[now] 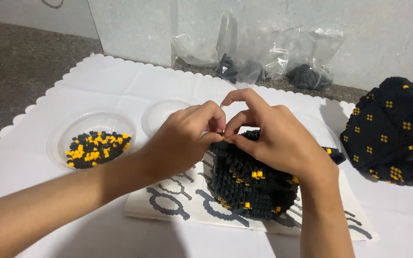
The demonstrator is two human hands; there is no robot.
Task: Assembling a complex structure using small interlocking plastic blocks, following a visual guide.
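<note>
Left hand (180, 141): I see fingertips pinched on a tiny yellow brick (224, 137).
Right hand (276, 138): pinching the same brick.
Brick position: just above the black block model (249, 184).
Model: standing on the printed sheet (178, 203).
Bowl (60, 138): holds loose black and yellow bricks, left of my hands.

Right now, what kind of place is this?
Probably a home hobby spot on the floor: a white scalloped sheet spread over rough ground against a wall, a clear dish of black and yellow bricks, and both hands pinching a yellow piece over a half-built black model.
</note>
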